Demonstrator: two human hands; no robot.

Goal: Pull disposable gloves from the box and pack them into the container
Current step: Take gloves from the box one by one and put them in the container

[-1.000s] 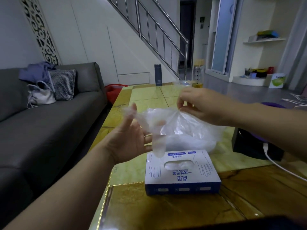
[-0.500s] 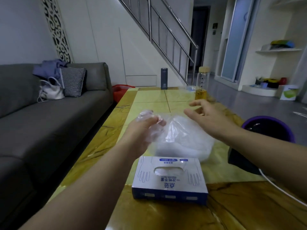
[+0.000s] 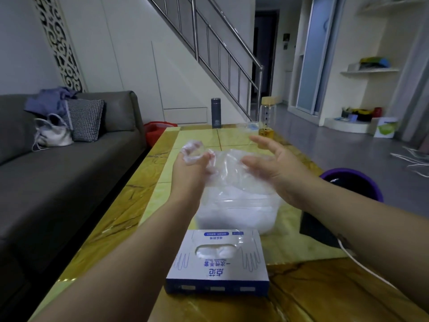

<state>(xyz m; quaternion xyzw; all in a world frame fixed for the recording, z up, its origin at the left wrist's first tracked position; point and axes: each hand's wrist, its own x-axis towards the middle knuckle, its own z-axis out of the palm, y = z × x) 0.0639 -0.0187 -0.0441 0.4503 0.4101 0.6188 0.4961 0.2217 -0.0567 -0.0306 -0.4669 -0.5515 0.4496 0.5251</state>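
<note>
A white and blue glove box [image 3: 218, 261] lies on the yellow marbled table [image 3: 148, 196], with white gloves bunched in its top slot. Just behind it stands a clear plastic container [image 3: 239, 210] filled with white gloves. My left hand [image 3: 189, 168] is raised above the container's left side and grips a crumpled clear disposable glove [image 3: 192, 151] in its curled fingers. My right hand [image 3: 271, 163] hovers over the container's right side with fingers spread and relaxed, touching a loose clear film.
A grey thermos [image 3: 216, 112] and a glass bottle [image 3: 267, 117] with a wooden lid stand at the table's far end. A grey sofa [image 3: 58, 173] runs along the left. A purple bucket [image 3: 352, 184] and a white cable [image 3: 362, 266] are at the right.
My left hand has closed round the glove and balled it up. My right hand let go of the glove and now hangs spread open beside it. The camera tilted down slightly.
</note>
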